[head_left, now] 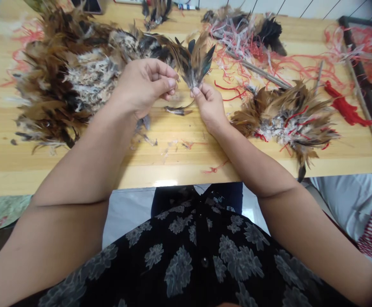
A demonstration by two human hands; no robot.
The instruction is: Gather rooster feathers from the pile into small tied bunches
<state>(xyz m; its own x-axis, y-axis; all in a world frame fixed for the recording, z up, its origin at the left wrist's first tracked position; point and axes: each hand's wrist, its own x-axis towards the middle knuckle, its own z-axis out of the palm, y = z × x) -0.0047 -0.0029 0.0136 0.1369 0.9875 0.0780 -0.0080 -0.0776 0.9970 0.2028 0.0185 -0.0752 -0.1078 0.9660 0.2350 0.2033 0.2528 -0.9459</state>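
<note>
My right hand (210,105) pinches the base of a small bunch of feathers (195,62), brown with dark green-black tips, which fans upward from the fingertips. Just to its left, my left hand (150,81) is closed in a pinch, thumb against fingers; whatever is in it, if anything, I cannot make out. Under the hands a loose dark feather (178,111) lies on the wooden table (173,164). A big heap of brown feathers (45,81) with pale fluffy quill ends spreads behind and left of my left forearm.
Right of my right hand lies a pile of feathers tied with red bits (285,115), beside a red yarn bundle (346,104). Tangled pink and white strings (243,40) cover the back right. A dark-framed tray (361,81) stands at the right edge, a phone (90,6) at the back.
</note>
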